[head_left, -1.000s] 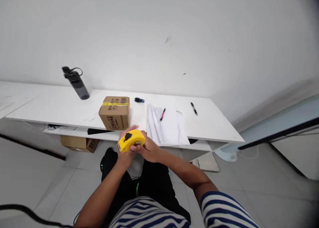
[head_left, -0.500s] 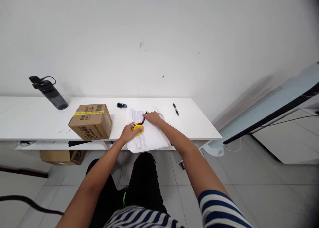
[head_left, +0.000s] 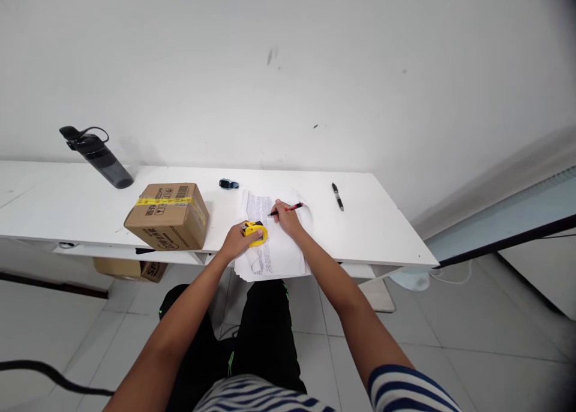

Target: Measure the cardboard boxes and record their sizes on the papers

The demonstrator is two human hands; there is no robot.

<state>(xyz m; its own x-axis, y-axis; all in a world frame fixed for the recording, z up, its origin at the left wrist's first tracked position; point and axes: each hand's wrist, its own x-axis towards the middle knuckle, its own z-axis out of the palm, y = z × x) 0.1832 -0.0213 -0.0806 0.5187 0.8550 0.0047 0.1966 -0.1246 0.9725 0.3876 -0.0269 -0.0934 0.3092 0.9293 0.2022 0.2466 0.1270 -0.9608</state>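
My left hand [head_left: 236,240] is closed on a yellow tape measure [head_left: 255,232] that rests on a stack of printed paper sheets [head_left: 279,250] at the front edge of the white table [head_left: 382,232]. My right hand [head_left: 286,219] grips a red pen [head_left: 288,208], its tip down on the paper's top part. A sealed cardboard box [head_left: 167,215] with yellow tape stands just left of my left hand.
A dark water bottle [head_left: 96,156] lies tilted at the back left. A small dark blue object [head_left: 228,184] sits behind the paper, a black pen [head_left: 337,195] to the right. Another cardboard box [head_left: 130,269] lies under the table. A black cable [head_left: 45,381] crosses the tiled floor.
Both hands moved from my lap up to the table. The tape measure was set on the paper with my left hand. My right hand picked up the red pen from the sheets.
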